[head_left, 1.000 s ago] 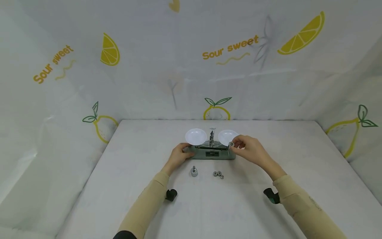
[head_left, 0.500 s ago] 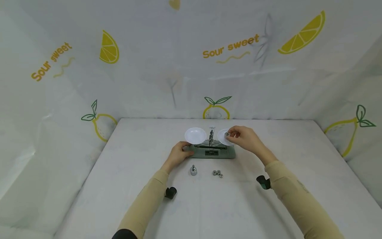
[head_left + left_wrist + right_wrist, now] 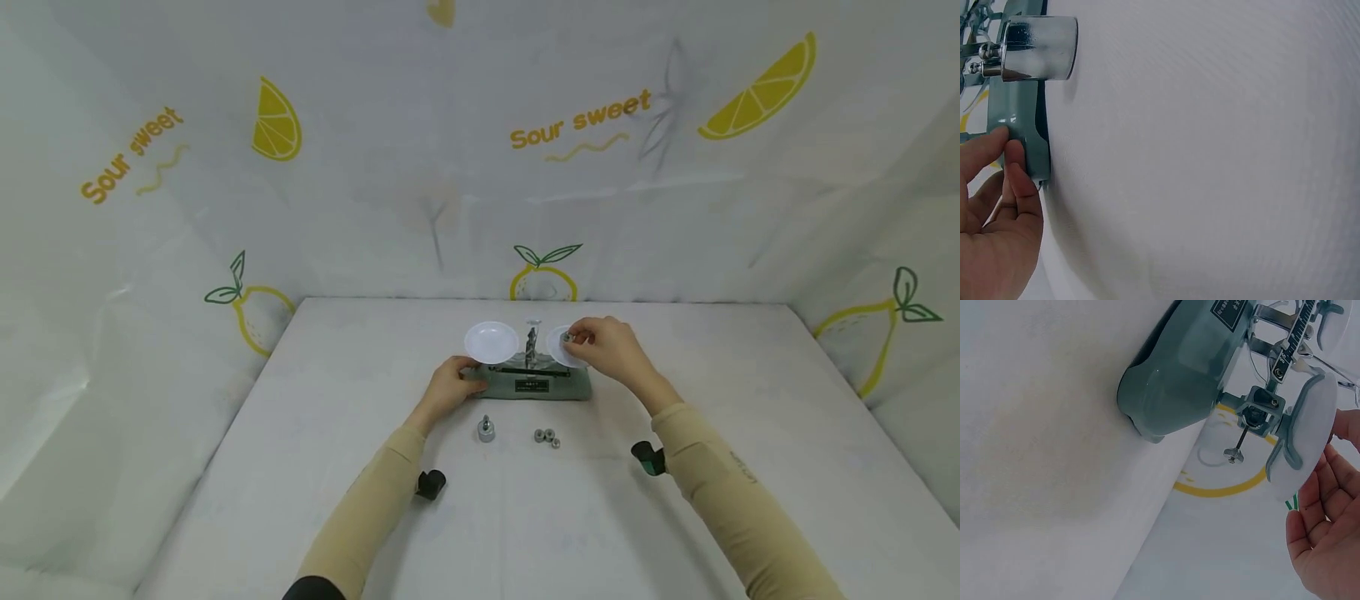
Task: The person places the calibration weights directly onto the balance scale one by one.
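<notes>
A balance scale (image 3: 532,385) with a green base and two white pans stands on the table. My left hand (image 3: 448,386) grips the left end of its base; in the left wrist view the thumb and fingers (image 3: 1015,164) close on that end. Over the right pan (image 3: 557,350), my right hand (image 3: 611,350) pinches a small metal weight (image 3: 566,337). From the right wrist view, that hand (image 3: 1335,519) is beside the pan (image 3: 1310,440), which hides the weight. I cannot tell whether the weight touches the pan. The left pan (image 3: 491,342) bears nothing visible.
A larger knobbed weight (image 3: 486,430) stands in front of the scale, showing close up as a shiny cylinder in the left wrist view. Several small weights (image 3: 549,436) lie to its right. White cloth printed with lemons (image 3: 543,284) hangs behind the table (image 3: 360,350).
My right hand has moved from the scale's right front, up and left, carrying the small weight over the right pan. My left hand has stayed on the base.
</notes>
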A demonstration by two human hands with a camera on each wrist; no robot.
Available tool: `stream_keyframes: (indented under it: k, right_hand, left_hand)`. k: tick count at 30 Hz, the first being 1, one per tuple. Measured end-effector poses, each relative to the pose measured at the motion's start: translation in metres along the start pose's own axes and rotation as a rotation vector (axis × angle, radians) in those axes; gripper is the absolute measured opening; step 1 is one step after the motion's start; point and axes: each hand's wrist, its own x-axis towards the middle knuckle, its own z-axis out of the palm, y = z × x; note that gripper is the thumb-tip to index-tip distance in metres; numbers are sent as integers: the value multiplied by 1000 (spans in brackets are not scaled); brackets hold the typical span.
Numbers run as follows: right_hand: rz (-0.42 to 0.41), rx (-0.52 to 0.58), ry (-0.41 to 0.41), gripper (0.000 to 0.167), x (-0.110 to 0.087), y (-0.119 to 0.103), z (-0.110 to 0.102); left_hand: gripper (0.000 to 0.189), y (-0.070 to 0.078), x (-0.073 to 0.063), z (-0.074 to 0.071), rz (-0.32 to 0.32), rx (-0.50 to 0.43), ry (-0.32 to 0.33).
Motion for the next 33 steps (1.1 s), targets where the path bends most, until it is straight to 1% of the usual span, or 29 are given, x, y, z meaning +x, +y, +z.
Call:
stream_keyframes:
  k: [4, 8, 14, 20, 23, 29, 33]
  right_hand:
    - [-4, 7, -8, 26, 0, 0, 2]
    - [-16, -6, -9, 26, -1, 0, 4]
    - [-34, 4, -7, 27, 1, 0, 4]
    - [-9, 45, -22, 29, -3, 2, 5]
    - [4, 56, -23, 31, -7, 3, 2]
    - [-30, 76, -1, 30, -13, 1, -7]
    - [-21, 117, 0, 28, -18, -1, -11]
  left_hand:
    - [47, -3, -1, 1, -2, -27, -9]
    - [46, -5, -1, 3, 13, -24, -16]
    - [45, -4, 0, 2, 16, -12, 19]
    - [47, -4, -3, 4, 3, -31, 8]
    - [47, -2, -5, 5, 9, -17, 4]
    - [43, 1, -5, 4, 27, -2, 29]
    - [45, 2, -3, 2, 12, 1, 29]
